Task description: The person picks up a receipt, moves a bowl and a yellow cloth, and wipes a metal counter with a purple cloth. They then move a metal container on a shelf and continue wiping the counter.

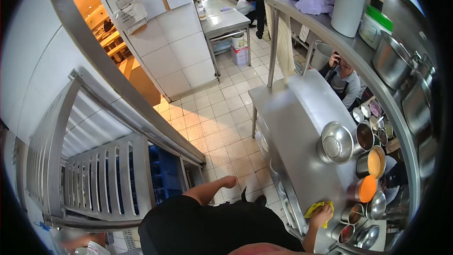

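My right hand presses a yellow cloth onto the steel counter, near its front end. Just right of that hand stand metal pots with red contents and a pot with an orange top. A large metal bowl sits farther up the counter. Over the tiled floor, away from the counter, hangs my left hand, with its fingers curled in and nothing visible in them.
A slatted steel rack and blue crates are at the left. A shelf with pans curves over the counter's right side. A person holding a phone is behind the counter; others are farther back and at the lower left.
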A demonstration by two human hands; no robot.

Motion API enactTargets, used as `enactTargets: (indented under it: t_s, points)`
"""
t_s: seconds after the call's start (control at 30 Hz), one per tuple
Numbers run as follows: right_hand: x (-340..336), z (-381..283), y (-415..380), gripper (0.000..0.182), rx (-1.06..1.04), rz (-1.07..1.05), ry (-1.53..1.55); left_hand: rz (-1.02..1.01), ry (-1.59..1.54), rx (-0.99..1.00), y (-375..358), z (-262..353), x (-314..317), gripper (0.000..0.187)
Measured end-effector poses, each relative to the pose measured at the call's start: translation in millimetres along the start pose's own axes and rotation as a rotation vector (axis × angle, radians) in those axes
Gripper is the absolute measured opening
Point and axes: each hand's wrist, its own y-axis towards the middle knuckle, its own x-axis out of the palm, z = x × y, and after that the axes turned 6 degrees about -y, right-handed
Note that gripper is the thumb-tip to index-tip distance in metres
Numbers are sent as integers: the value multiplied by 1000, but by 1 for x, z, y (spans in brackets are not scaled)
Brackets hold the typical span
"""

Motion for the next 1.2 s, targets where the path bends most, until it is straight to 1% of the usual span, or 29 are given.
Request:
enactTargets:
  t_s: [0.03,0.07,0.1,0.13,0.17,0.27,0.3,0.37,0.43,0.5,0.57,0.63,0.67,0.73,0.77,0.8,0.83,0.9,0.93,1.0,1.03,1.1,1.13,1.17,1.2]
  points:
    - [-8,-9,-6,45,15,28,-63,-137,178,-1,2,-28,12,23]
    - [-16,-23,-7,49,27,60,-124,-196,229,-43,-2,-53,16,22]
    - [-19,-33,-9,55,88,-26,-135,-257,282,-81,-8,-75,18,21]
    - [-26,-49,-8,54,-17,38,-135,-293,304,-125,-19,-91,13,20]
    - [-33,-63,-8,52,-127,95,-130,-280,287,-167,-26,-103,-2,20]
    - [-44,-132,31,49,-336,-39,314,-107,170,-289,-42,-123,-45,20]
    - [-42,-163,51,49,-383,-78,357,163,-144,-492,-47,-117,-55,28]
    - [-36,-225,97,48,-471,-149,430,235,-404,-463,-46,-114,-80,36]
    - [-31,-294,151,45,-550,-199,616,264,-487,-453,-27,-112,-102,36]
    - [-48,-375,206,43,-644,-147,744,272,-531,-409,-5,-127,-114,33]
    - [-54,-448,252,51,-603,-268,846,257,-540,-327,15,-148,-125,27]
    - [-75,-520,297,60,-671,-237,930,141,-681,-454,31,-166,-154,27]
    - [-83,-553,315,65,-660,-211,964,105,-475,-368,46,-197,-155,26]
    - [-100,-613,353,75,-657,-157,1025,74,-326,-237,43,-240,-185,25]
    - [-108,-641,372,80,-668,-119,1056,170,-353,-291,41,-254,-205,25]
    - [-109,-666,392,83,-661,-69,1077,269,-383,-340,37,-266,-227,26]
    - [-106,-687,411,87,-651,-19,1099,278,-453,-386,32,-281,-254,27]
    - [-94,-718,446,90,-555,92,1012,285,-584,-485,21,-314,-301,29]
    - [-87,-730,463,92,-505,146,969,359,-620,-526,16,-324,-316,25]
    - [-74,-747,492,99,-358,338,679,511,-685,-607,13,-349,-342,28]
    - [-67,-753,508,103,-283,426,530,508,-734,-619,10,-359,-349,26]
    - [-54,-757,547,108,-76,571,540,498,-835,-642,2,-367,-364,24]
    - [-52,-757,567,112,24,642,542,495,-772,-585,-1,-371,-367,22]
    - [-59,-753,585,111,40,638,616,493,-710,-529,-6,-376,-363,21]
    - [-67,-756,596,97,221,546,726,494,-649,-474,-10,-381,-357,19]
